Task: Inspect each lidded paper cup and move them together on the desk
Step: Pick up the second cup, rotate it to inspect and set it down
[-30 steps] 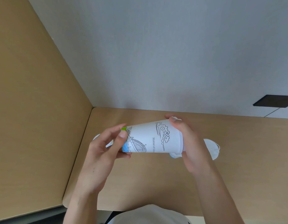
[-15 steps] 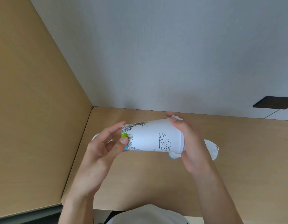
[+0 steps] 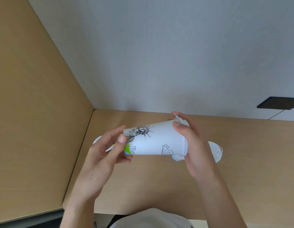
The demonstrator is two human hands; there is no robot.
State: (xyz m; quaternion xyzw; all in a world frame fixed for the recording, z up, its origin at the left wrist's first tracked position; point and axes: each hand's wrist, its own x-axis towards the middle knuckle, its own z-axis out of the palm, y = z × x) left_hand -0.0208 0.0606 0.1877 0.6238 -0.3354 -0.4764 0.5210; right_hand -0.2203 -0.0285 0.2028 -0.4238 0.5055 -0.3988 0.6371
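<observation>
A white paper cup [image 3: 159, 139] with black line drawings and a green and blue patch lies sideways in the air above the desk [image 3: 151, 181], held between both hands. My left hand [image 3: 106, 155] pinches its narrow base end with thumb and fingers. My right hand [image 3: 190, 145] wraps the wide lidded end; the white lid is mostly hidden behind the fingers. A second white lid or cup [image 3: 97, 140] peeks out behind my left hand, and another white lidded item [image 3: 216, 151] shows behind my right hand; both are largely hidden.
A tan partition [image 3: 36, 104] walls the desk's left side and a grey wall [image 3: 176, 55] stands behind it. A dark panel [image 3: 278, 103] sits at the far right. The desk's front edge is near my body.
The cup has been rotated about its long axis between my hands: the wave drawing moved lower and a statue drawing came into view on top. Both hands stay in place.
</observation>
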